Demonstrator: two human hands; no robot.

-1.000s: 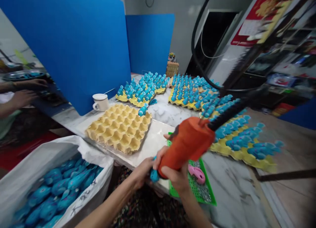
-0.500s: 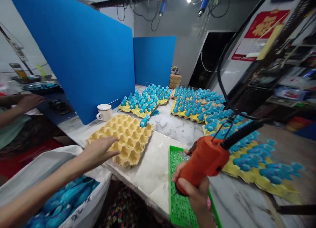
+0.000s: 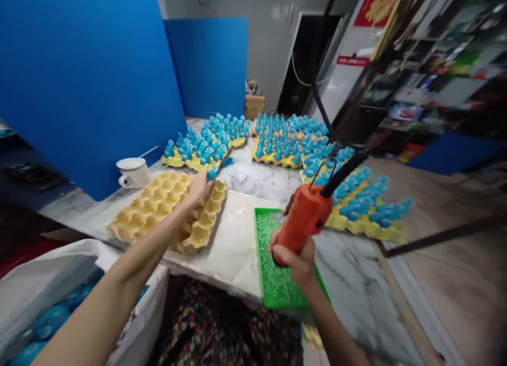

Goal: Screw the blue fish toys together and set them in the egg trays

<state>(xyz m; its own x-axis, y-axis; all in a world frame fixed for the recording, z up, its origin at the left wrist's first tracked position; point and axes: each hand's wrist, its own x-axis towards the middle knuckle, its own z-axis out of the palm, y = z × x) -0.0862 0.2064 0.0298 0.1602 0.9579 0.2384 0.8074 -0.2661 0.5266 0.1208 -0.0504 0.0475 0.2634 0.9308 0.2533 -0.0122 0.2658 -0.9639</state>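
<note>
Two hands in view. Right hand (image 3: 291,252) has its grip closed around an orange handheld tool (image 3: 307,213), over a green perforated tray (image 3: 273,260). Left hand (image 3: 199,190), fingers together, sits on a pulp egg tray (image 3: 166,207) on the desk (image 3: 237,234), beside a blue figurine (image 3: 213,172); pinch cannot be confirmed.

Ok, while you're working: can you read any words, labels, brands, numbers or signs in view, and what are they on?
Red wall poster: gold design, too blurred to read.
White sack: dark marks near its edge, too blurred to read.
Packages on the shelves: printing too small to read.
Nothing can be quoted.
</note>
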